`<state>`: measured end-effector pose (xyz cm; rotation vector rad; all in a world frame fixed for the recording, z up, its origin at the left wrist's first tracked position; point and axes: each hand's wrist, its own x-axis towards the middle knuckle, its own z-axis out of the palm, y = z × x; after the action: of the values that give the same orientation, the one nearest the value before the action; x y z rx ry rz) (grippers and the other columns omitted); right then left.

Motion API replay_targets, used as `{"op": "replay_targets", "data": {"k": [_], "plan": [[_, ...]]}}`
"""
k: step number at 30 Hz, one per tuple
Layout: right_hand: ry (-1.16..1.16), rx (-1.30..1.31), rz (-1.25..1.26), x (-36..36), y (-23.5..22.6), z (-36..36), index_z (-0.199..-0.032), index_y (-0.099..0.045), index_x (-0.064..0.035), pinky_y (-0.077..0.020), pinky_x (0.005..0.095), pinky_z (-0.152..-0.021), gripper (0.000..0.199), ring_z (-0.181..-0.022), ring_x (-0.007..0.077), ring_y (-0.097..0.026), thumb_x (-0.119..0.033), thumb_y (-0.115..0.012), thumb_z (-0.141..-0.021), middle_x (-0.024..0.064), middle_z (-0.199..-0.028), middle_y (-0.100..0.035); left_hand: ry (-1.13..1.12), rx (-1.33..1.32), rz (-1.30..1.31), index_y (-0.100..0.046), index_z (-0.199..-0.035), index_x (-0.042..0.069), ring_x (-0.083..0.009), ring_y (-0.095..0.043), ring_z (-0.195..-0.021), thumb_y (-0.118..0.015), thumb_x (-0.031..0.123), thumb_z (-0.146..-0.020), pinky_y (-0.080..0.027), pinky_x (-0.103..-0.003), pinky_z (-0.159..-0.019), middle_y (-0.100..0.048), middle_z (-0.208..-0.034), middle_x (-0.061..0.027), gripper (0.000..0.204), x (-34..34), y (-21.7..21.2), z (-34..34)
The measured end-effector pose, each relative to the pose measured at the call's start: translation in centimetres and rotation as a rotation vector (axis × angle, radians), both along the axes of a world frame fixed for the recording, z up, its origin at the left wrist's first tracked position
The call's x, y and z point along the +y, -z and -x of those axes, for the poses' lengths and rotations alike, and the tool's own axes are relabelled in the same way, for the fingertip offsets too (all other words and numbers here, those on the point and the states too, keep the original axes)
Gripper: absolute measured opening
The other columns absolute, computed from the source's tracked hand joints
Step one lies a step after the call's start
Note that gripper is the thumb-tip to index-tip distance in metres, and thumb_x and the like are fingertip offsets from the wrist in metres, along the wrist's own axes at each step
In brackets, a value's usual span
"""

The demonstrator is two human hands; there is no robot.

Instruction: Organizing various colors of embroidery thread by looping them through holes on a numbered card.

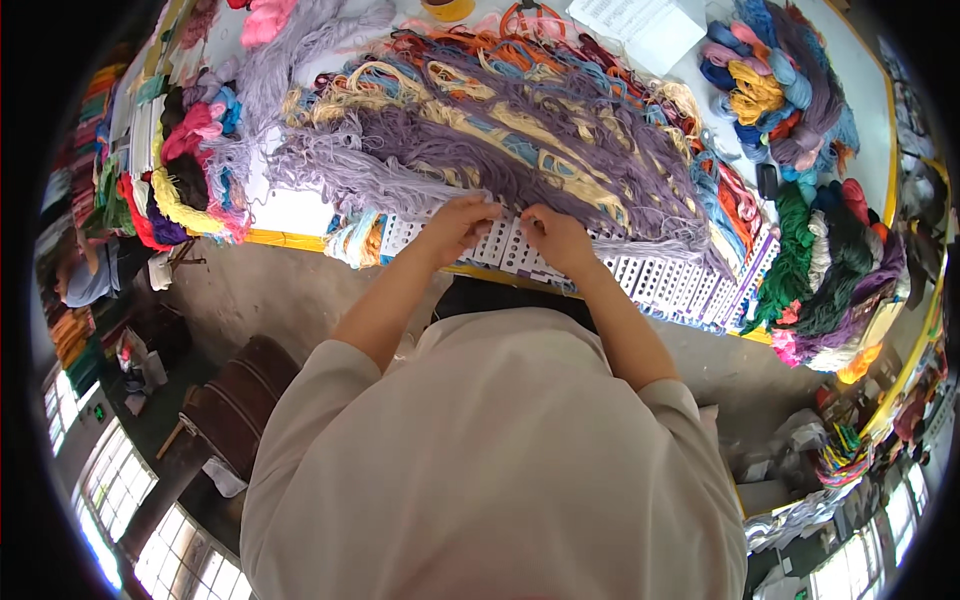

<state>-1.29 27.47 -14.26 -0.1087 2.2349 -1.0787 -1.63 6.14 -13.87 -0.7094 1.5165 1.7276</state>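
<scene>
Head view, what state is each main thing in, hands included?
Left hand, bare, fingers curled
Right hand, bare, fingers bent
Purple yarn, loose, spread out
Perforated white cards, in a row, partly covered by yarn
Coloured skeins at upper right, bunched together

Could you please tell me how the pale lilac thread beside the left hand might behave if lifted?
The pale lilac thread would probably droop floppily, since its strands lie in loose, wavy bends. It may tangle, as stray strands spread from its edges. It's likely light for its bulk, being fine, loosely heaped strands.
</scene>
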Motion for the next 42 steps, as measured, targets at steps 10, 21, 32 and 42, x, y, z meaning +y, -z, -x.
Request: {"op": "replay_targets", "data": {"k": [10,21,32,42], "plan": [[-0.018,-0.331,0.216,0.7,-0.1,0.6,-0.104,-0.061,-0.0083,-0.0489,0.0357,-0.063,0.030,-0.064,0.0255,-0.065,-0.035,-0.055,-0.091,0.0100,-0.068,-0.066,0.503,-0.010,-0.069,-0.058,-0.106,0.001,-0.0102,-0.053,-0.048,-0.050,0.003,-0.084,-0.036,-0.022,-0.041,-0.068,-0.085,-0.0098,0.024,3.2,-0.4,-0.1],[-0.058,-0.265,0.092,0.5,-0.2,1.1,-0.118,-0.050,-0.0107,-0.0475,0.0335,-0.065,0.044,-0.065,0.0220,-0.063,-0.047,-0.050,-0.094,0.0073,-0.067,-0.065,-0.715,0.086,-0.422,-0.056,-0.102,0.002,-0.0004,-0.032,-0.045,-0.049,0.020,-0.099,-0.025,-0.015,-0.038,-0.061,-0.078,-0.0008,0.019,-12.0,-3.5,3.7],[-0.067,-0.067,0.033,0.2,-0.1,0.4,-0.109,-0.050,-0.0109,-0.0485,0.0357,-0.063,0.027,-0.067,0.0256,-0.066,-0.030,-0.054,-0.091,0.0087,-0.069,-0.067,0.310,0.275,0.337,-0.069,-0.100,0.007,-0.0085,-0.053,-0.059,-0.064,0.019,-0.087,-0.041,-0.028,-0.052,-0.061,-0.067,-0.0015,0.018,2.1,-1.8,0.3],[-0.014,0.063,-0.140,-0.5,1.2,-0.2,-0.101,-0.056,-0.0198,-0.0499,0.0464,-0.067,0.015,-0.076,0.0354,-0.066,-0.030,-0.051,-0.091,0.0114,-0.078,-0.068,0.966,0.697,0.668,-0.059,-0.084,0.005,-0.0405,-0.059,-0.075,-0.059,0.027,-0.088,-0.046,-0.048,-0.067,-0.062,-0.077,-0.0178,0.023,-1.6,-0.4,1.6]]}}
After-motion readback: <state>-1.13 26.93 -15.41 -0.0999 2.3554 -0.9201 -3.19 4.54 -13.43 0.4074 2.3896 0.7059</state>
